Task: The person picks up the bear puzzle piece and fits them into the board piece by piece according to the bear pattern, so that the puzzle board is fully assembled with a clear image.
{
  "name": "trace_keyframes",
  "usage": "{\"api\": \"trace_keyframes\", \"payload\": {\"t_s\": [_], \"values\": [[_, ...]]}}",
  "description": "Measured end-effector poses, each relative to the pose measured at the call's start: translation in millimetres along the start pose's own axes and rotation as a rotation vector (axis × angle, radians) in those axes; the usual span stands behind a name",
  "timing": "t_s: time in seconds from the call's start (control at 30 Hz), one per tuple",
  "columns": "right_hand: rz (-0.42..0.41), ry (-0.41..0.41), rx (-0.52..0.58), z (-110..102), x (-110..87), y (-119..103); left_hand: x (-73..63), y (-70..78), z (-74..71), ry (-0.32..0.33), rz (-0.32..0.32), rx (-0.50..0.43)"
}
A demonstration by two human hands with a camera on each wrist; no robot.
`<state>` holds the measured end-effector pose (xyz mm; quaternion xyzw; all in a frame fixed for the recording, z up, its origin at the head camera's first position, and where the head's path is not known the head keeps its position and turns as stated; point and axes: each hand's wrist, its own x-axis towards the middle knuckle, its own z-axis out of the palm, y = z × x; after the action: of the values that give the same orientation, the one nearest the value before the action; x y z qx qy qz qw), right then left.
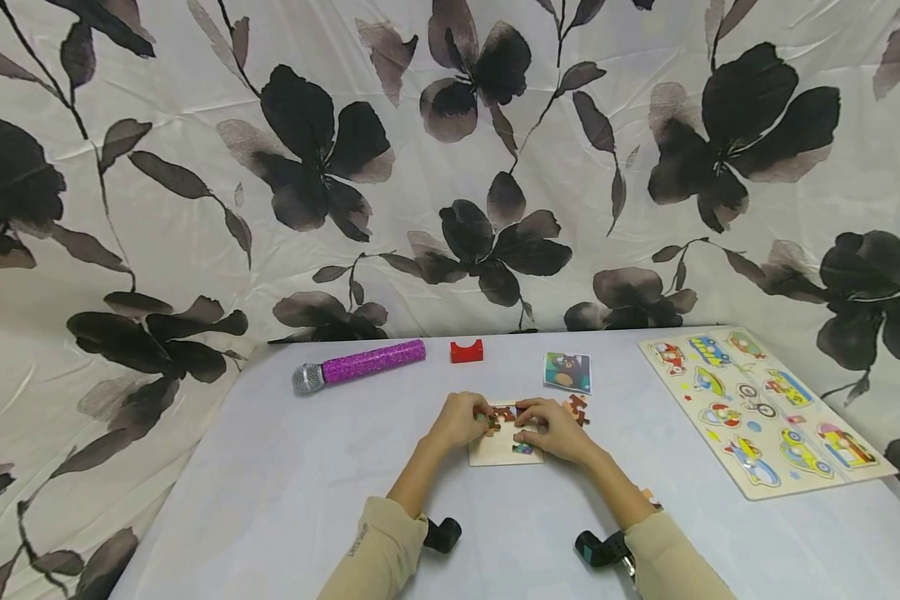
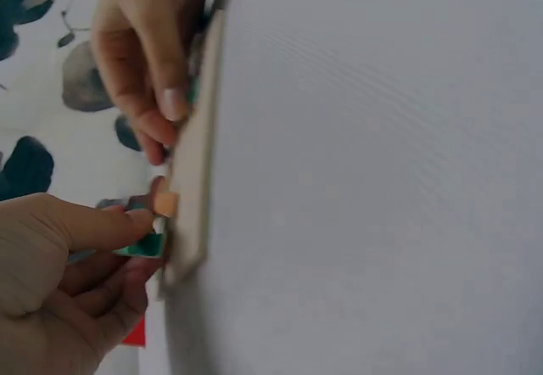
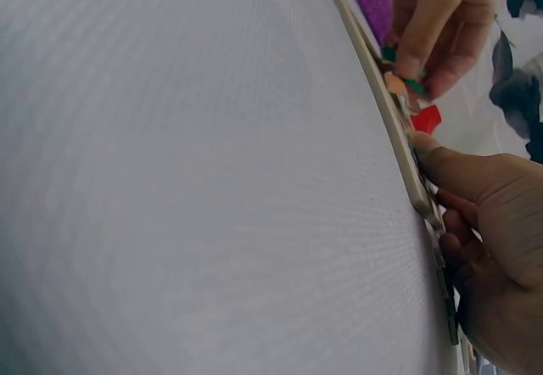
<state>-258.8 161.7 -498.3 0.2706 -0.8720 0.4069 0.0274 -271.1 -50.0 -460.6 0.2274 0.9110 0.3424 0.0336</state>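
My left hand (image 1: 461,419) pinches a jigsaw piece with a green edge (image 2: 146,246) between thumb and fingertips, over the left side of a small pale wooden puzzle tray (image 1: 487,457). Brown pieces (image 1: 504,413) lie along the tray's upper part, and a colourful piece (image 1: 522,448) sits near its lower right. At the tray's right side is my right hand (image 1: 558,429), its thumb and fingertips touching the tray; whether they pinch a piece is hidden. Several brown loose pieces (image 1: 576,408) lie on the table beyond that hand.
A bear picture card (image 1: 567,372) lies behind the loose pieces. Farther back are a purple glittery microphone (image 1: 375,360) and a red notched block (image 1: 467,352). On the right lies a large vehicle puzzle board (image 1: 772,412). A floral cloth (image 1: 615,242) hangs behind the white table (image 1: 307,492).
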Motion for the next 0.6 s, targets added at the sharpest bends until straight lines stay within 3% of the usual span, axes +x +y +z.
{"api": "trace_keyframes", "payload": {"t_s": [0.2, 0.6], "values": [[0.004, -0.003, -0.01, -0.5, -0.2, -0.7, -5.7, -1.3, 6.1, 0.024, 0.042, 0.181], [-0.009, -0.001, -0.016, -0.7, -0.5, -1.6, -7.5, -3.1, 12.1, -0.039, 0.175, 0.434]]}}
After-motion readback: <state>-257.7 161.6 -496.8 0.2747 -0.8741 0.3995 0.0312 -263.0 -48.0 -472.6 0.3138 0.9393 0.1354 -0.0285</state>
